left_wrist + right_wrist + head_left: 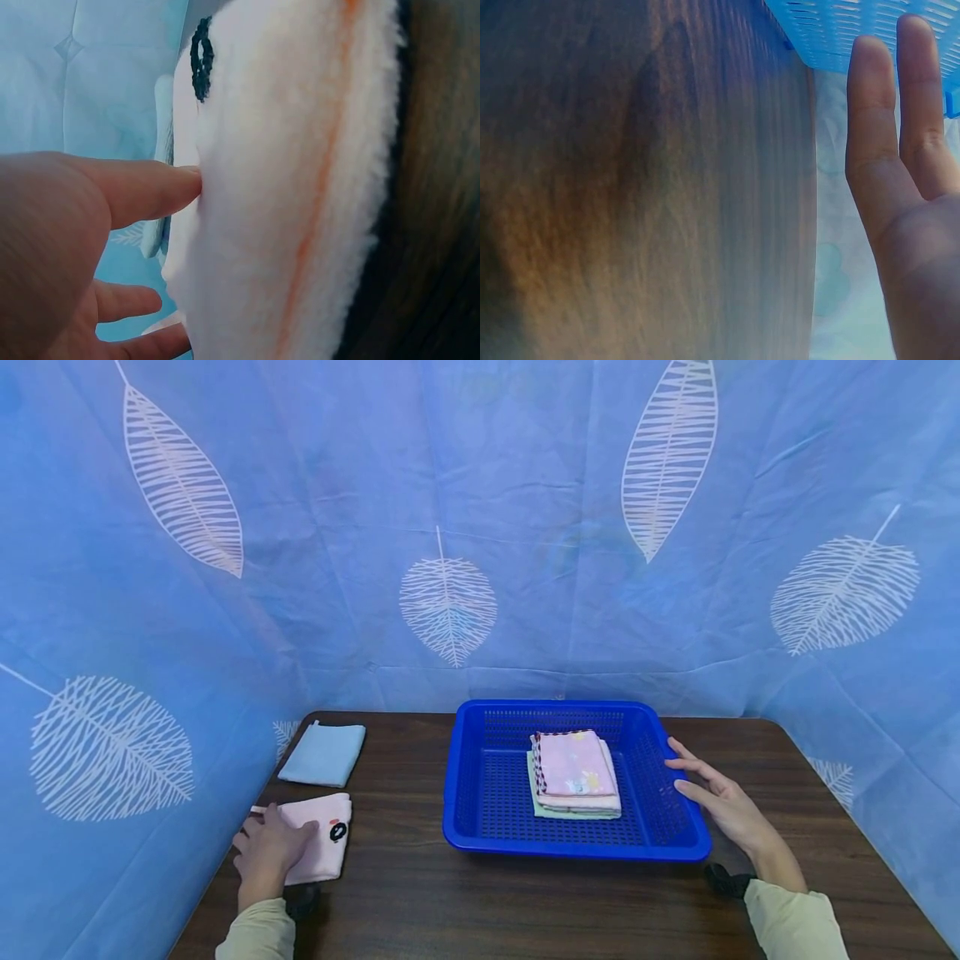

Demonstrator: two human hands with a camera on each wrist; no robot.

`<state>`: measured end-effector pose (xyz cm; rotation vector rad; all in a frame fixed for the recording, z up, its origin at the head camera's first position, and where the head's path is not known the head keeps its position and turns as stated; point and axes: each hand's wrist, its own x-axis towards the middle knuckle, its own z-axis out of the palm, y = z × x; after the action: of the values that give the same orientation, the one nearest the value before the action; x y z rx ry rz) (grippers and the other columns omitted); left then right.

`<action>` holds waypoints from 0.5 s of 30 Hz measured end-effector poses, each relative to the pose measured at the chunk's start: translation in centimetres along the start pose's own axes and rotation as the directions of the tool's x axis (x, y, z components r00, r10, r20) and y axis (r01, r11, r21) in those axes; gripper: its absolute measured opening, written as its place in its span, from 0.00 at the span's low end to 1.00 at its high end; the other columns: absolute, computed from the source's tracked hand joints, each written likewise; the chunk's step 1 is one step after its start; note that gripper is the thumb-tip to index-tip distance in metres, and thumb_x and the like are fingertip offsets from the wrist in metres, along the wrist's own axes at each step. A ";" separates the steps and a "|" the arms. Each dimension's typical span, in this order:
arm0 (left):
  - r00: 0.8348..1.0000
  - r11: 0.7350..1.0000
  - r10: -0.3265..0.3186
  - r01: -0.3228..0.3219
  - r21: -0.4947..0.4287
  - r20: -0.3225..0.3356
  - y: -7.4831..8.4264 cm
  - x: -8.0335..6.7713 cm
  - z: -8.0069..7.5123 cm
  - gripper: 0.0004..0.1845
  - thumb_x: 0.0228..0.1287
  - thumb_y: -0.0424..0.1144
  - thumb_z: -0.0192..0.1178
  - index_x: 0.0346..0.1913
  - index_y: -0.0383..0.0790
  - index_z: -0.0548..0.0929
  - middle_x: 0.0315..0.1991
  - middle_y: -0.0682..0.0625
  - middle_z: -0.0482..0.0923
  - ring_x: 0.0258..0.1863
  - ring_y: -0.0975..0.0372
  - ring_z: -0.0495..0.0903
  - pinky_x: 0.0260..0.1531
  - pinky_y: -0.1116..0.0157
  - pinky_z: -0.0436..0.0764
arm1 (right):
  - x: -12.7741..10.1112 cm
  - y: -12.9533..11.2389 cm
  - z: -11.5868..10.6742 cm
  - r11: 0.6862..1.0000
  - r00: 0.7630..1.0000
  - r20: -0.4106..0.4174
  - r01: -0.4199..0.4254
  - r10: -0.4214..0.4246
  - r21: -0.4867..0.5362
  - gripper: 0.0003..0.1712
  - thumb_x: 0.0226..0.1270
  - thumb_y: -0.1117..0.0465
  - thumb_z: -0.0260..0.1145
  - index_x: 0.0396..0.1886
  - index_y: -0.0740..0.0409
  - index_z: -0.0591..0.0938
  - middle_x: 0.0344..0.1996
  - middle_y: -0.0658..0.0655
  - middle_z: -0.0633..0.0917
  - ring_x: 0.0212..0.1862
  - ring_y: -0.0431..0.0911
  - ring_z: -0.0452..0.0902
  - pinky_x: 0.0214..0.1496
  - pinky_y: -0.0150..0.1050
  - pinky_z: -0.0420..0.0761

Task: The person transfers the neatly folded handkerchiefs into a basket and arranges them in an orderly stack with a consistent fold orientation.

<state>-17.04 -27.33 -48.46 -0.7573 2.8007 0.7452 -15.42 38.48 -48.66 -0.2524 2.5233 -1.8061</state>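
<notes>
At the left of the table lies a folded pink towel (318, 852) with a black ring-shaped mark, seen close up as thick fluffy layers (270, 172) in the left wrist view. My left hand (270, 847) rests over its left part; the straight thumb (161, 187) touches the cloth and the other fingers reach its edge. On the right, my right hand (723, 806) is spread at the right rim of a blue plastic basket (570, 849), fingers extended and fingertips right at the rim. Inside the basket sits a stack of folded towels (576, 768), a pink one on top.
A folded light blue towel (324, 756) lies behind the pink one, near the table's left edge. Dark wooden table (397, 893) runs between that towel pair and the basket. A blue curtain (525, 610) with white leaf prints surrounds the back and sides.
</notes>
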 end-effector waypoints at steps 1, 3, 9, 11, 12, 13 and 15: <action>1.000 1.000 0.001 -0.001 0.005 -0.001 -0.1 0.0 0.0 0.52 0.65 0.53 0.61 0.75 0.20 0.48 0.67 0.13 0.43 0.65 0.23 0.46 0.66 0.26 0.56 | 0.0 0.0 0.0 1.000 1.000 0.000 0.001 -0.001 -0.001 0.27 0.82 0.55 0.54 0.73 0.61 0.68 0.83 0.38 0.50 0.84 0.34 0.34 0.70 0.82 0.37; 1.000 1.000 -0.001 0.001 0.011 -0.008 0.0 -0.1 0.0 0.51 0.65 0.53 0.61 0.75 0.19 0.50 0.67 0.13 0.45 0.65 0.23 0.47 0.66 0.27 0.56 | 0.0 0.1 0.0 1.000 1.000 0.000 0.000 0.000 -0.001 0.27 0.82 0.55 0.54 0.73 0.61 0.69 0.83 0.38 0.50 0.84 0.34 0.34 0.70 0.82 0.37; 0.999 0.999 -0.033 0.033 0.012 -0.017 0.2 0.0 -0.3 0.54 0.62 0.54 0.66 0.71 0.13 0.50 0.62 0.12 0.50 0.62 0.24 0.52 0.65 0.28 0.60 | 0.1 0.0 0.0 1.000 1.000 0.000 -0.004 0.004 0.002 0.27 0.82 0.55 0.54 0.73 0.61 0.69 0.83 0.39 0.49 0.85 0.40 0.32 0.70 0.82 0.37; 0.999 0.999 -0.051 0.051 0.000 -0.016 0.2 0.3 -0.4 0.57 0.60 0.54 0.68 0.71 0.12 0.49 0.60 0.12 0.52 0.61 0.24 0.54 0.65 0.29 0.61 | 0.1 0.0 0.0 1.000 1.000 0.000 -0.006 0.006 0.001 0.27 0.82 0.55 0.54 0.74 0.61 0.68 0.83 0.39 0.49 0.85 0.41 0.32 0.70 0.82 0.37; 0.998 0.998 -0.062 0.062 -0.006 -0.016 0.2 0.4 -0.4 0.58 0.59 0.55 0.69 0.71 0.11 0.49 0.59 0.12 0.52 0.60 0.24 0.55 0.65 0.29 0.62 | 0.0 0.0 0.0 1.000 1.000 0.001 -0.006 0.006 0.002 0.27 0.82 0.55 0.54 0.74 0.61 0.68 0.83 0.39 0.49 0.85 0.40 0.32 0.70 0.82 0.37; 0.997 0.997 -0.071 0.071 -0.012 -0.015 0.1 0.5 -0.5 0.59 0.58 0.55 0.70 0.70 0.11 0.49 0.59 0.12 0.53 0.59 0.24 0.55 0.64 0.29 0.62 | 0.0 0.0 0.0 1.000 1.000 0.002 -0.007 0.007 0.005 0.27 0.82 0.55 0.54 0.74 0.61 0.68 0.83 0.39 0.49 0.85 0.41 0.32 0.70 0.82 0.38; 0.996 0.996 -0.086 0.086 -0.021 -0.014 0.1 0.6 -0.5 0.59 0.57 0.55 0.72 0.69 0.11 0.50 0.58 0.12 0.54 0.59 0.25 0.56 0.65 0.29 0.62 | 0.0 0.1 0.0 1.000 1.000 0.002 -0.009 0.009 0.005 0.27 0.82 0.55 0.54 0.74 0.61 0.68 0.83 0.39 0.49 0.85 0.41 0.32 0.70 0.82 0.38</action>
<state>-17.63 -27.78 -48.19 -0.8844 2.7574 0.7567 -15.48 38.52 -48.70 -0.2424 2.5138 -1.8078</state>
